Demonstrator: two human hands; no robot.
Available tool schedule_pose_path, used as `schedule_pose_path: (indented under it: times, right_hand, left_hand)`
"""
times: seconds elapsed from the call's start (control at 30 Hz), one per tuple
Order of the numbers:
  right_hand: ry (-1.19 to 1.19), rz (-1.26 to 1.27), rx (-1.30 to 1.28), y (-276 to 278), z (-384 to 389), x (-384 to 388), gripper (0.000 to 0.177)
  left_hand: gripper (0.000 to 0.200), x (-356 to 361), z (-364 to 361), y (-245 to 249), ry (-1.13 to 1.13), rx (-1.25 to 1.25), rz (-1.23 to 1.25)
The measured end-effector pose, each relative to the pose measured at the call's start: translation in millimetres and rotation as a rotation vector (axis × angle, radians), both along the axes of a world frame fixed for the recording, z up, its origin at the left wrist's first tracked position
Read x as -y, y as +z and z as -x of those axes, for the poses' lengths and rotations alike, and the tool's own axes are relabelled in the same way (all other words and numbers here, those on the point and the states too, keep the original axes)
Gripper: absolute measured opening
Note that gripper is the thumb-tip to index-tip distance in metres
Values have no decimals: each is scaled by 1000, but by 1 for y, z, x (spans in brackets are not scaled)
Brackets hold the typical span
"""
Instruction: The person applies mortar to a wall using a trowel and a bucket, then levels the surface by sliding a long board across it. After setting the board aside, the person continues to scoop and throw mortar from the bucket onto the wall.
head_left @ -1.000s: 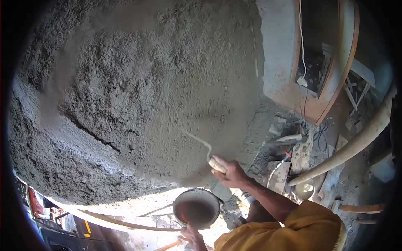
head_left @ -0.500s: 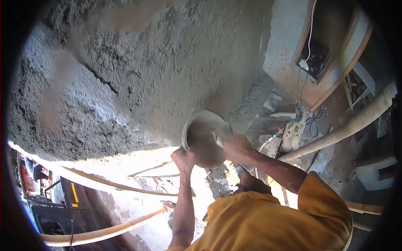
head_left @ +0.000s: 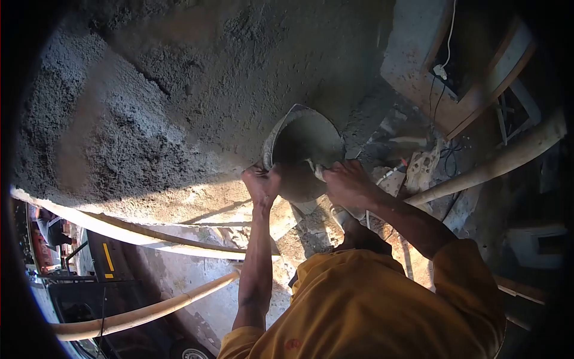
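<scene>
A round pan (head_left: 305,188) with grey wet mortar inside hangs in front of my body, near the mortar-covered wall (head_left: 233,96). My left hand (head_left: 262,184) grips the pan's left rim with the fingers wrapped round it. On the pan's right side, my right hand (head_left: 347,184) is closed round the handle of a tool (head_left: 314,169). The tool's blade is hard to make out against the mortar.
Pale poles cross at the right (head_left: 496,167) and lower left (head_left: 155,312). A curved plank (head_left: 149,239) runs below the wall. At upper right are a framed opening and a hanging cable (head_left: 449,36). A dark vehicle (head_left: 119,299) stands lower left; rubble lies at right.
The pan has tilted, its far rim rising towards the wall. My right hand has shifted slightly right and up, and the view has darkened.
</scene>
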State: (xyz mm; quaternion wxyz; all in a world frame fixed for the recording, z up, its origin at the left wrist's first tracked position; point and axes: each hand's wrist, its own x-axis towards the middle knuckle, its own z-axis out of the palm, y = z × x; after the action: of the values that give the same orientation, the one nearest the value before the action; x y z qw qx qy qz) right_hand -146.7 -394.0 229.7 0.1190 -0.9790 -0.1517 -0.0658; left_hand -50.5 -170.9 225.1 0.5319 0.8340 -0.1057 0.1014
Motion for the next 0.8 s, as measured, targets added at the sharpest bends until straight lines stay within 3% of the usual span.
schedule_pose_path:
  times: [0.07,0.13,0.3,0.4,0.43,0.5,0.53,0.63,0.73,0.8]
  right_hand:
    - [-47,-1,165,-2,-7,-4,43]
    - [26,95,122,-28,-11,-13,42]
    - [44,238,100,13,-9,-23,42]
    - [-140,19,258,-32,-33,-7,38]
    - [-184,-93,231,-56,-27,-4,55]
    - [-196,-173,-77,-49,-4,-15,54]
    - [-204,-218,-235,-41,5,-18,53]
    - [-217,-371,-343,-3,9,-15,54]
    - [-95,-134,-172,-43,19,-33,64]
    - [-123,-171,-169,-26,13,-28,62]
  left_hand:
    - [16,3,3,-2,-27,-4,75]
    - [16,-2,3,-11,-7,24,1]
    - [18,7,-2,-27,15,132,55]
    - [22,3,10,-25,57,105,19]
    - [21,0,13,-24,80,70,63]
    - [21,11,14,-33,137,44,281]
    - [20,13,19,-36,143,55,248]
    - [19,18,22,-40,102,80,184]
    - [20,23,25,-36,-10,81,197]
    - [23,23,19,-36,6,99,143]
